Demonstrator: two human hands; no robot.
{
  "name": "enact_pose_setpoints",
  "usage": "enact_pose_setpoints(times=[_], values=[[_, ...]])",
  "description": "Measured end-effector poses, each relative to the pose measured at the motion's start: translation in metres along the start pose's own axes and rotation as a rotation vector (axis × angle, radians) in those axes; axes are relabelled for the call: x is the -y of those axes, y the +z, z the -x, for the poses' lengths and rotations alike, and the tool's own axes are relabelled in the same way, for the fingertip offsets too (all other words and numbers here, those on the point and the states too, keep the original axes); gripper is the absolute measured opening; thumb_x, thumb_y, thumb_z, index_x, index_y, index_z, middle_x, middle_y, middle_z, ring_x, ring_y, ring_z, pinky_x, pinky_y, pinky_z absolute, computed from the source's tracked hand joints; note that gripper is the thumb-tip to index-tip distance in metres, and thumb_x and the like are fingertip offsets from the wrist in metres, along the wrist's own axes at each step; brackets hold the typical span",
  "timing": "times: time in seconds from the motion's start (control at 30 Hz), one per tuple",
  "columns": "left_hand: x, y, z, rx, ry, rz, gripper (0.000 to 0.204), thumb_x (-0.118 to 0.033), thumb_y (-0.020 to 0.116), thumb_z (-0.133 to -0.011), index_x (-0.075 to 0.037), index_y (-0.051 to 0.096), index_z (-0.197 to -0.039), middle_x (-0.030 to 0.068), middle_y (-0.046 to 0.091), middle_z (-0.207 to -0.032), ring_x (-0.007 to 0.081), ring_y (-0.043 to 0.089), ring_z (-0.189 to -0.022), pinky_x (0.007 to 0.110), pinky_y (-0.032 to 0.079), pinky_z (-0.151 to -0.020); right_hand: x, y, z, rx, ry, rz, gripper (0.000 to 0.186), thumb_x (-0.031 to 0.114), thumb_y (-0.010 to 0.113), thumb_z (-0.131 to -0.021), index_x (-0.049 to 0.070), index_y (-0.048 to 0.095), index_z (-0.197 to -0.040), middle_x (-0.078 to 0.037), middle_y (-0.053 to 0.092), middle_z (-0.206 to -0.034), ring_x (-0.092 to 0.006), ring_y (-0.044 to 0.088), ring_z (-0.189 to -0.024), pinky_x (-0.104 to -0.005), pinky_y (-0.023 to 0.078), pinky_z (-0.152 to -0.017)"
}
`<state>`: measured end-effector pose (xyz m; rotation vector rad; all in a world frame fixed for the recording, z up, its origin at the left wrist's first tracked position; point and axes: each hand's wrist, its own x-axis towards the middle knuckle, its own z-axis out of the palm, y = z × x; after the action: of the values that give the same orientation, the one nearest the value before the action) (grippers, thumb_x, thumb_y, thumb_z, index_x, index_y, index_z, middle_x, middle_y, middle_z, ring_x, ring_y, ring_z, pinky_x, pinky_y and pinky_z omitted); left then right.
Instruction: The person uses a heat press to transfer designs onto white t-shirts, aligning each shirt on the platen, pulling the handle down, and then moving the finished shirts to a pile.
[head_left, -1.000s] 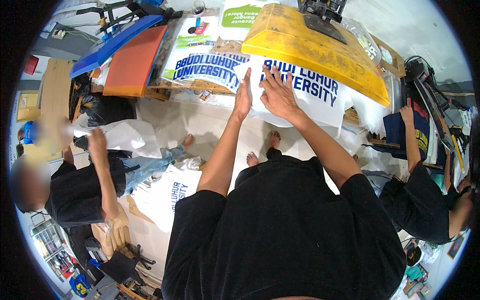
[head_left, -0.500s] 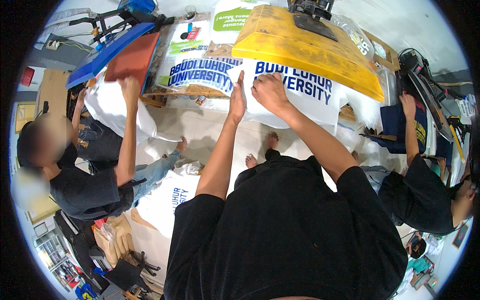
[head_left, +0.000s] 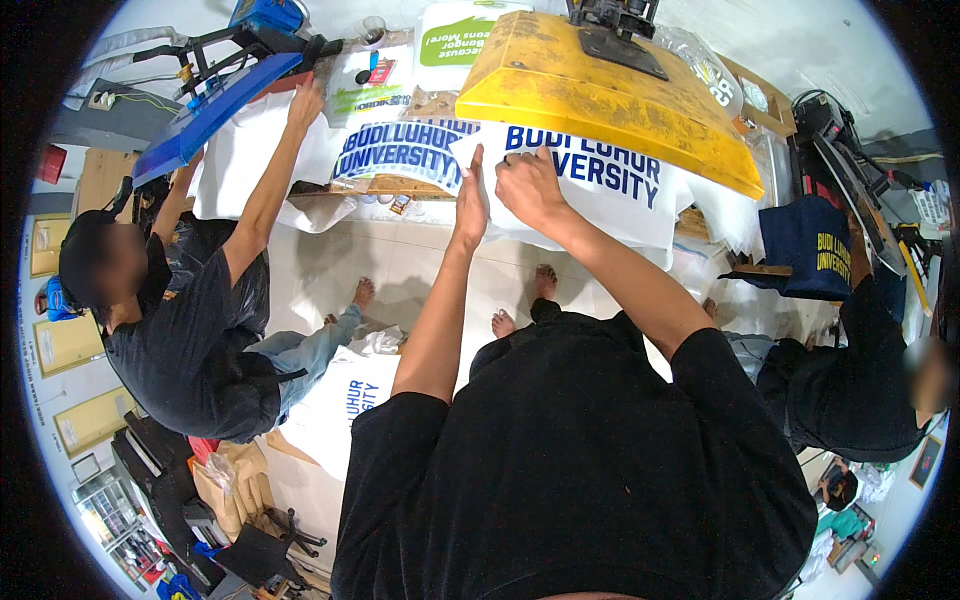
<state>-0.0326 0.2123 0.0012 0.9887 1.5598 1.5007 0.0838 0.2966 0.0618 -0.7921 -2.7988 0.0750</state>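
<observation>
White cloth with large blue lettering lies under the raised yellow press plate, its near part hanging over the edge. My left hand is at its left side, fingers straight and close together, thumb against a pale sheet corner. My right hand rests over the lettering with its fingers curled in a pinch on the cloth; the fingertips are partly hidden. Left of my hands, several transfer sheets with the same blue lettering lie overlapping.
At the left, a person's hand spreads white fabric beneath a blue press plate. Another person at the right works by dark blue printed cloth. White printed fabric is piled low behind my left arm.
My hands stay almost in place, the right shifting slightly left. The left co-worker has laid white fabric on the blue press's lower bed. At the right, the co-worker's hand has dropped behind the dark cloth.
</observation>
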Motion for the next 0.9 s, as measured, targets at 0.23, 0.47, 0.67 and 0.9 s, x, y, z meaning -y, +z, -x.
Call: enact_pose_setpoints(times=[0.23, 0.47, 0.67, 0.9], values=[[-0.001, 0.001, 0.0, 0.002, -0.003, -0.002, 0.082, -0.059, 0.019, -0.111, 0.0, 0.028, -0.167, 0.0177, 0.028, -0.173, 0.0309, 0.022, -0.161, 0.039, 0.013, -0.131, -0.001, 0.005, 0.003, -0.07, 0.015, -0.022, 0.012, 0.017, 0.071, -0.082, 0.007, 0.078, -0.084, -0.011, 0.073, -0.083, -0.0251, 0.07, -0.077, -0.0428, 0.04, -0.086], [-0.003, 0.001, 0.0, 0.004, -0.003, -0.007, 0.08, -0.057, 0.021, -0.112, 0.0, 0.029, -0.166, 0.0181, 0.03, -0.172, 0.0311, 0.024, -0.16, 0.039, 0.014, -0.13, -0.004, 0.01, 0.0, -0.099, 0.075, -0.106, 0.013, 0.019, 0.072, -0.081, 0.008, 0.077, -0.082, -0.01, 0.072, -0.081, -0.0277, 0.069, -0.076, -0.0456, 0.042, -0.082], [-0.002, 0.0, 0.0, 0.002, -0.003, -0.009, 0.078, -0.056, 0.023, -0.112, 0.0, 0.03, -0.166, 0.0184, 0.031, -0.171, 0.0313, 0.025, -0.159, 0.039, 0.016, -0.13, -0.039, 0.005, -0.003, 0.044, 0.31, -0.385, 0.015, 0.023, 0.077, -0.081, 0.008, 0.077, -0.08, -0.012, 0.075, -0.083, -0.0317, 0.072, -0.078, -0.0475, 0.052, -0.078], [-0.001, 0.0, 0.002, 0.0, -0.01, -0.009, 0.077, -0.054, 0.025, -0.112, 0.001, 0.031, -0.165, 0.0188, 0.032, -0.171, 0.0316, 0.026, -0.159, 0.04, 0.017, -0.13, -0.041, -0.008, 0.015, -0.061, 0.11, -0.335, 0.019, 0.026, 0.078, -0.086, 0.008, 0.079, -0.089, -0.009, 0.076, -0.092, -0.0285, 0.072, -0.086, -0.044, 0.049, -0.084]])
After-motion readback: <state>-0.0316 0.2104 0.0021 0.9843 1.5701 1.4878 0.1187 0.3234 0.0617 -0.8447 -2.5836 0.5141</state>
